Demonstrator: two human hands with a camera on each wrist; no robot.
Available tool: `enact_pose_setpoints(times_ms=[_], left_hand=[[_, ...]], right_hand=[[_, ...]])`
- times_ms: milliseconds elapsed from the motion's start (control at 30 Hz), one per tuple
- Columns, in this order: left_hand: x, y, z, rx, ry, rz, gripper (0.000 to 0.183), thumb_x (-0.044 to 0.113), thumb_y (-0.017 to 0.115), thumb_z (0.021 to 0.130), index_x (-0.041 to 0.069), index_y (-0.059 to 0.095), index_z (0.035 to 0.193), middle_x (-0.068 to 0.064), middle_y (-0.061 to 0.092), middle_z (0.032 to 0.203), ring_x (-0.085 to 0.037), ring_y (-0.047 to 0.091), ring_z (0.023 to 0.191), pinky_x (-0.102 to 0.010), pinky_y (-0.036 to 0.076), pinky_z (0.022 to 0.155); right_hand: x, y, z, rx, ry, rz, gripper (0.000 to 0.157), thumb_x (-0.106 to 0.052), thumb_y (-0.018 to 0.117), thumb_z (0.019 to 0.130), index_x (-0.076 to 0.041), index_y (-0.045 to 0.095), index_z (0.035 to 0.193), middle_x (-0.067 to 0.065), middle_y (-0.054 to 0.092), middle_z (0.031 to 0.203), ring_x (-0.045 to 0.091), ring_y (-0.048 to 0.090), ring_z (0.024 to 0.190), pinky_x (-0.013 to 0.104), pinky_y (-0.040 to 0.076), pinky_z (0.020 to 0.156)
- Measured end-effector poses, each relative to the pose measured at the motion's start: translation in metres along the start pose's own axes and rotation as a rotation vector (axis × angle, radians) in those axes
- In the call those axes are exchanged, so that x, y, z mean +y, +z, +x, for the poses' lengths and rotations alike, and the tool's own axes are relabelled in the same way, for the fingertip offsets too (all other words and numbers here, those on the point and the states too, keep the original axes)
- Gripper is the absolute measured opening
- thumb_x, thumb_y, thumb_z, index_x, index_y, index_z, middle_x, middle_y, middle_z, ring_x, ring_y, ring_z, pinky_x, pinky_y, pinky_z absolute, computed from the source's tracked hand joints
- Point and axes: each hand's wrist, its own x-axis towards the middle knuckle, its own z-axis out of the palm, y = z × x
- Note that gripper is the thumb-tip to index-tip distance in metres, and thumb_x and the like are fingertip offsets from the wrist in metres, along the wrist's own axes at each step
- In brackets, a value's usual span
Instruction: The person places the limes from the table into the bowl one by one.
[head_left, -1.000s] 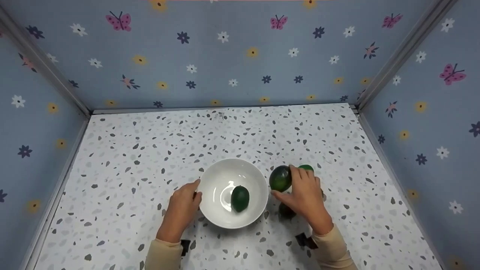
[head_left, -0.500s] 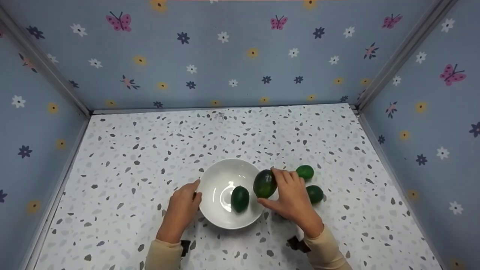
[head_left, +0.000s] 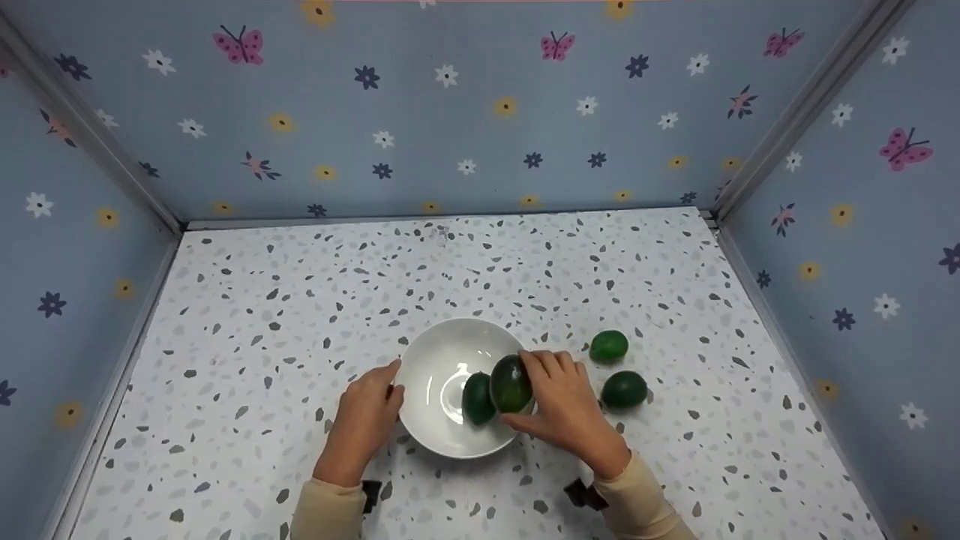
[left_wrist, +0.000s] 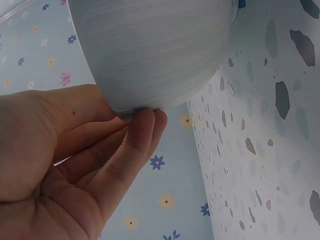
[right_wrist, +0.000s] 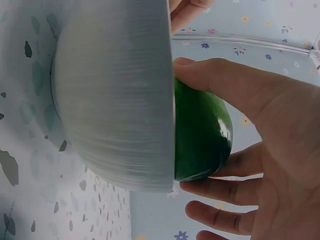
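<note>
A white bowl (head_left: 439, 352) stands at the near middle of the speckled table. My left hand (head_left: 367, 405) pinches its left rim, thumb and fingertips on the edge in the left wrist view. My right hand (head_left: 564, 405) holds a glossy dark green oval fruit (head_left: 511, 384), with a lighter green patch, over the bowl's right side. In the right wrist view this fruit (right_wrist: 200, 132) is partly hidden behind the rim, the thumb on one side and fingers on the other. A second dark green fruit (head_left: 478, 399) lies in the bowl, partly overlapped by the held one.
Right of the bowl, a small bright green fruit (head_left: 609, 346) and a larger dark green one (head_left: 624, 390) lie on the table (head_left: 300, 300). Blue flowered panels (head_left: 480, 135) wall in the back and both sides.
My right hand has carried the held fruit leftward from beside the bowl to over its right part, uncovering the two fruits on the table. The left hand and bowl have stayed put.
</note>
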Motion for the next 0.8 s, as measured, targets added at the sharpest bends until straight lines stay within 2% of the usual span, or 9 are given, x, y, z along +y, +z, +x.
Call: enact_pose_setpoints(times_ms=[200, 433, 800], left_hand=[[-0.0001, 0.0001, 0.0002, -0.001, 0.004, -0.012, 0.039, 0.0, 0.062, 0.095, -0.008, 0.059, 0.133, -0.021, 0.067, 0.12, -0.029, 0.067, 0.097, -0.041, 0.057, 0.083], [-0.0013, 0.0001, 0.0002, 0.001, 0.009, -0.019, 0.039, 0.0, 0.062, 0.095, -0.008, 0.059, 0.133, -0.021, 0.067, 0.118, -0.027, 0.067, 0.095, -0.041, 0.057, 0.082], [-0.0021, -0.0002, -0.0006, 0.002, 0.027, -0.002, 0.039, 0.001, 0.063, 0.095, -0.008, 0.059, 0.133, -0.02, 0.067, 0.119, -0.028, 0.066, 0.098, -0.043, 0.056, 0.084]], right_hand=[[0.0015, 0.0028, -0.0021, -0.018, -0.005, 0.007, 0.1, -0.053, 0.088, 0.068, 0.001, 0.05, 0.143, 0.014, 0.057, 0.127, 0.032, 0.049, 0.108, 0.046, 0.041, 0.084], [0.004, 0.0036, -0.0035, 0.021, -0.03, -0.013, 0.099, -0.056, 0.087, 0.067, -0.001, 0.052, 0.142, 0.013, 0.058, 0.124, 0.032, 0.05, 0.105, 0.045, 0.042, 0.082], [0.0091, -0.001, -0.0041, 0.051, 0.024, 0.008, 0.086, -0.054, 0.082, 0.076, -0.001, 0.055, 0.138, 0.014, 0.06, 0.126, 0.035, 0.054, 0.11, 0.051, 0.044, 0.087]])
